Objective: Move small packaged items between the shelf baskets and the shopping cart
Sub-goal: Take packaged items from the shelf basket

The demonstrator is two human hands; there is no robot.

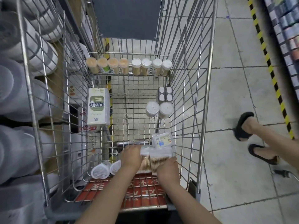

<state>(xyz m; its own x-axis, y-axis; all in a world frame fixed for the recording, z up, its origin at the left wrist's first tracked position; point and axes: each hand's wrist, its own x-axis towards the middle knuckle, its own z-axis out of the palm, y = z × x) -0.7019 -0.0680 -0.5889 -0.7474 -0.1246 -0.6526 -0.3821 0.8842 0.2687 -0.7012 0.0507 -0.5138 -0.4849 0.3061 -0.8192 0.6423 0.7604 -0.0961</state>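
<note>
Both my hands reach down into the wire shopping cart (191, 110). My left hand (131, 157) grips the left side of two clear boxes of cotton swabs (155, 159) lying side by side at the cart's near right corner. My right hand (168, 168) holds their near right edge. A small flat labelled pack (162, 139) lies just beyond them. Along the far end stands a row of several toothpick jars (127, 66). A green and white box (97, 107) lies at the left. Two round white tubs (159, 109) and two small square packs (165, 94) sit at the right.
Two heart-shaped clear containers (105, 169) lie at the cart's near left. Shelves of white bowls and tubs (19, 88) stand at the left. Another person's legs in black sandals (252, 135) are on the tiled floor at the right, by a yellow-black striped line (273, 78).
</note>
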